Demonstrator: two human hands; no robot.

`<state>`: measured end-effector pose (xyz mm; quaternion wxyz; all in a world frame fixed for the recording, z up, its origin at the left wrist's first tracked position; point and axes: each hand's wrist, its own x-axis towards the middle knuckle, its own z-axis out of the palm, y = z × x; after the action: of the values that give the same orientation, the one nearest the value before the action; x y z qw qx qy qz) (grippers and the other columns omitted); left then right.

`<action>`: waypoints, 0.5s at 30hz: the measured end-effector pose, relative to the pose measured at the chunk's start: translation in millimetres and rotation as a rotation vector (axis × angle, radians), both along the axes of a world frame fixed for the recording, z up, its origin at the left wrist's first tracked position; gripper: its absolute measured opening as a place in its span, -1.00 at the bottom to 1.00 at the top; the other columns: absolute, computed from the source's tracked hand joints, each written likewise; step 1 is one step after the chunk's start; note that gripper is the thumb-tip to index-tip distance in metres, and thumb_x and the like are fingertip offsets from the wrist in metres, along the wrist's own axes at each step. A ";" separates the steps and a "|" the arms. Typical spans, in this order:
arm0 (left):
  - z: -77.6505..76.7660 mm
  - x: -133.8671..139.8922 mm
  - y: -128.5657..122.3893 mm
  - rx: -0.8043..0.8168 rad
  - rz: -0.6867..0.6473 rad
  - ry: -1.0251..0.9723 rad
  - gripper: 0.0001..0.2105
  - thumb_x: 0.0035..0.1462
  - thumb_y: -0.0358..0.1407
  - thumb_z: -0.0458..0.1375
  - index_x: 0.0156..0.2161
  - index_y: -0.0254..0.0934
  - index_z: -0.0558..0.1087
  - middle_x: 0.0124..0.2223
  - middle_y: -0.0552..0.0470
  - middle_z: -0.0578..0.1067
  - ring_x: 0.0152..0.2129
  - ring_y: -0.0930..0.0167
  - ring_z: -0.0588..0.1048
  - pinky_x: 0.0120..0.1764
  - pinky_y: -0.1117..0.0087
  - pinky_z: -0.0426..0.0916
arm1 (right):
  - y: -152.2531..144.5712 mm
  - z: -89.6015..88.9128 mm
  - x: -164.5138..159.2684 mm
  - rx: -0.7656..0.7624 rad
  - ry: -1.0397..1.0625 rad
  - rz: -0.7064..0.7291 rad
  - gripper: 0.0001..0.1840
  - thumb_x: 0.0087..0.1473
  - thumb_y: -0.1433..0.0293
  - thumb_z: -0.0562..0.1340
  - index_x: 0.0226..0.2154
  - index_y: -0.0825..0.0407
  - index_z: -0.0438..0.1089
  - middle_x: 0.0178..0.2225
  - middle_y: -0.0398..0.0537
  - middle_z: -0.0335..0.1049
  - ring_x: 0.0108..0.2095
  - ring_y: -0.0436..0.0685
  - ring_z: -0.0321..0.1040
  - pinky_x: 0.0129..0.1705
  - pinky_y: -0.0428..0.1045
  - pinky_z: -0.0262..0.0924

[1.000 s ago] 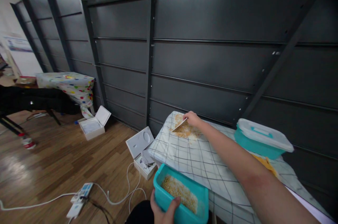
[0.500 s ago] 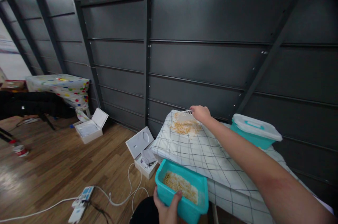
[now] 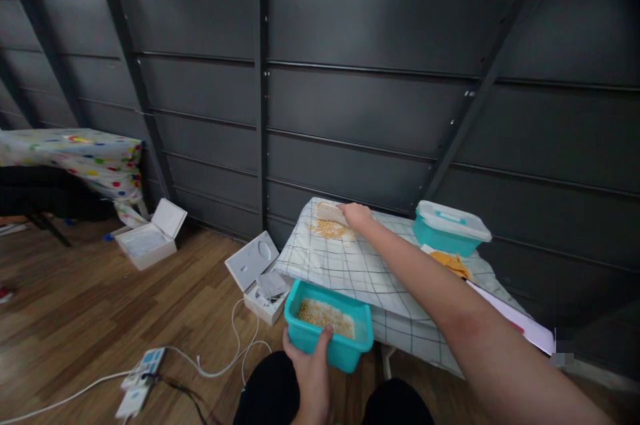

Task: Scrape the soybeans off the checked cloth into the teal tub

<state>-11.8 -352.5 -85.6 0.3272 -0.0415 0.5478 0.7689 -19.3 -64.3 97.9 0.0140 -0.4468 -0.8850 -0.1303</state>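
Shifted since the frame half a second earlier: the white scraper (image 3: pixel 327 212), then tipped up with its slots showing, now lies flatter towards the far left end of the spilled kernels (image 3: pixel 331 230); the right hand (image 3: pixel 357 215) has gone with it, and the whole view has swung so that everything sits further left. Right hand: fingers closed about the scraper's near end, knuckles up, arm stretched across the checked cloth (image 3: pixel 350 271). Left hand (image 3: pixel 311 368): thumb over the near rim of a teal tub (image 3: pixel 345 353), the fingers, partly hidden, against its outer side, so that the wall is pinched between them. Tub: lidless, roughly level, held just beside the near edge of the cloth-covered table, above the person's knees. Contents: a bed of yellow kernels mixed with paler grains (image 3: pixel 325 318), the teal walls bare above it. State of the work, as judged: a good share of the kernels is in the tub; a loose patch, yellow with pale bits at its right side, remains on the cloth beneath and beside the scraper, well apart from the tub. Whether the scraper carries any kernels cannot be told. Also on the table: a second teal box (image 3: pixel 440 236) with its white lid on, an orange cloth (image 3: pixel 453 265) near it, and a pale flat panel (image 3: pixel 513 317) partly behind the right forearm.
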 end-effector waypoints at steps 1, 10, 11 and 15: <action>1.5 0.2 0.1 0.003 0.003 0.013 -0.10 -0.10 -0.29 0.40 0.27 -0.12 -0.03 -0.02 -0.11 0.44 -0.20 0.31 0.53 -0.09 0.23 0.43 | 0.1 -1.7 -0.7 -0.015 -0.009 0.010 -0.52 0.22 0.41 0.01 0.13 -0.23 0.32 -0.02 0.04 0.47 -0.06 0.19 0.42 -0.14 0.01 0.25; 11.6 -5.9 -4.3 -0.003 0.016 0.041 -0.11 -0.10 -0.29 0.40 0.26 -0.11 -0.02 -0.01 -0.09 0.43 -0.21 0.34 0.52 -0.09 0.27 0.42 | -3.0 -4.6 16.6 -0.108 -0.046 0.100 -0.55 0.18 0.39 0.07 0.09 -0.14 0.38 0.06 0.01 0.42 0.01 0.21 0.37 -0.07 -0.03 0.22; 12.2 -6.1 -4.4 -0.004 0.020 0.045 -0.12 -0.10 -0.30 0.40 0.25 -0.12 -0.01 0.00 -0.09 0.43 -0.20 0.35 0.52 -0.08 0.27 0.42 | -5.8 -4.2 19.5 -0.109 -0.045 0.105 -0.55 0.18 0.40 0.06 0.08 -0.13 0.39 0.06 0.02 0.42 0.01 0.21 0.37 -0.07 -0.04 0.21; 12.2 -3.9 -2.9 -0.008 0.010 -0.008 -0.08 -0.13 -0.30 0.41 0.26 -0.12 -0.03 -0.01 -0.10 0.44 -0.22 0.33 0.52 -0.12 0.26 0.44 | -22.5 -2.2 28.4 -0.110 -0.051 0.107 -0.55 0.15 0.42 0.06 0.06 -0.10 0.41 0.00 0.05 0.46 -0.05 0.23 0.40 -0.12 0.00 0.23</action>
<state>-15.7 -355.4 -73.4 0.3252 -0.0487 0.5493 0.7682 9.1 -86.8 95.7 -0.0263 -0.3954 -0.9135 -0.0922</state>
